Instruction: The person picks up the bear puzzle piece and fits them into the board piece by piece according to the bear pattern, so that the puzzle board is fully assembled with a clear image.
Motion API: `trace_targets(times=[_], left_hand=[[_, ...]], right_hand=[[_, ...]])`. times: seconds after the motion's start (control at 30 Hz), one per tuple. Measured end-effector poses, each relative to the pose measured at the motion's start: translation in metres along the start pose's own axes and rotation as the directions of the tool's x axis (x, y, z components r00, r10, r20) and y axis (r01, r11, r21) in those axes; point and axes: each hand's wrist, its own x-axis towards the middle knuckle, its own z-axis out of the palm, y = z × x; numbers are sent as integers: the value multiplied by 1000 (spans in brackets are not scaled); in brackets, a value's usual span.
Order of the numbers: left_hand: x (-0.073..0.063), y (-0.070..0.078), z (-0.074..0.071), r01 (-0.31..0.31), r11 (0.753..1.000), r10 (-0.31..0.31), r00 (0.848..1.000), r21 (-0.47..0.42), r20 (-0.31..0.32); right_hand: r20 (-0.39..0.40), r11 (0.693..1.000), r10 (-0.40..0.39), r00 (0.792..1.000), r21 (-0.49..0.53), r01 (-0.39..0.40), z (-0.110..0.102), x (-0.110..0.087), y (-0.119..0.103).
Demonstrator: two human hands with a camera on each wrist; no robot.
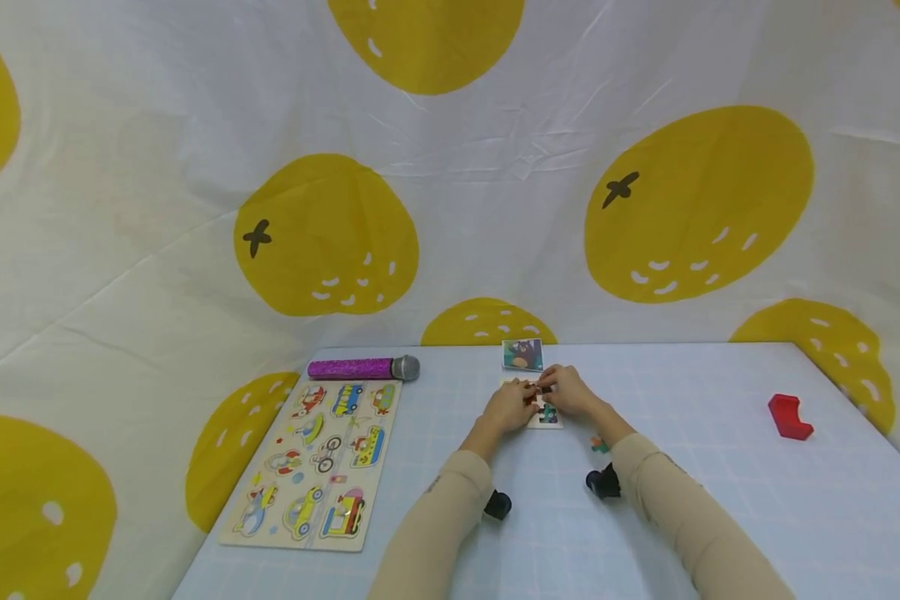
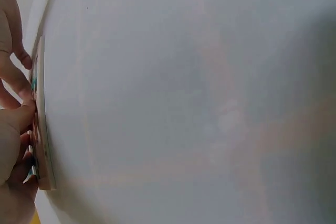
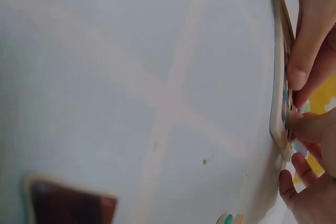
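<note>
A small jigsaw board (image 1: 546, 422) with coloured pieces lies flat on the table, partly hidden beneath both hands. My left hand (image 1: 512, 406) bends over its left side, thumb and fingertips on the pieces. From the other side my right hand (image 1: 567, 390) meets it and pinches a small jigsaw piece at the board's surface, the piece mostly covered by fingers. In the right wrist view, the right hand (image 3: 315, 145) has its other fingers loosely bent beyond the board edge. Whether the left fingertips grip a piece or only press, I cannot tell.
Behind the board lies a picture card (image 1: 522, 354). Loose jigsaw pieces include a green-orange one (image 1: 598, 444) and a dark one (image 3: 71, 203). Leftward are a wooden vehicle puzzle (image 1: 322, 467) and a purple microphone (image 1: 360, 368); a red curved block (image 1: 791, 417) sits far right.
</note>
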Motion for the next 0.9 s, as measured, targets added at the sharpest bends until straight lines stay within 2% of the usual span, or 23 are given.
trace_targets(times=[0.2,0.33,0.43,0.53,0.67,0.77,0.9], left_hand=[[-2,-3,3,-57,998,58,998,31,-30],[-2,-2,3,-55,998,56,998,21,-27],[-2,-2,3,-39,999,39,999,9,-22],[-2,-2,3,-40,999,40,999,13,-9],[-1,-1,4,-42,998,42,999,43,12],[0,0,4,-34,997,33,999,70,24],[1,0,4,-27,994,23,999,101,39]], right_hand=[[65,998,-10,998,-63,14,-4,-1,-9],[103,985,63,993,-167,-45,-9,-1,-13],[103,976,130,986,-188,-109,-9,-3,-11],[88,981,146,985,-140,-133,-9,-4,-4],[63,987,160,985,-6,-160,-10,-3,2],[56,977,200,978,68,-204,-11,-1,5],[51,964,243,969,100,-247,-10,0,6]])
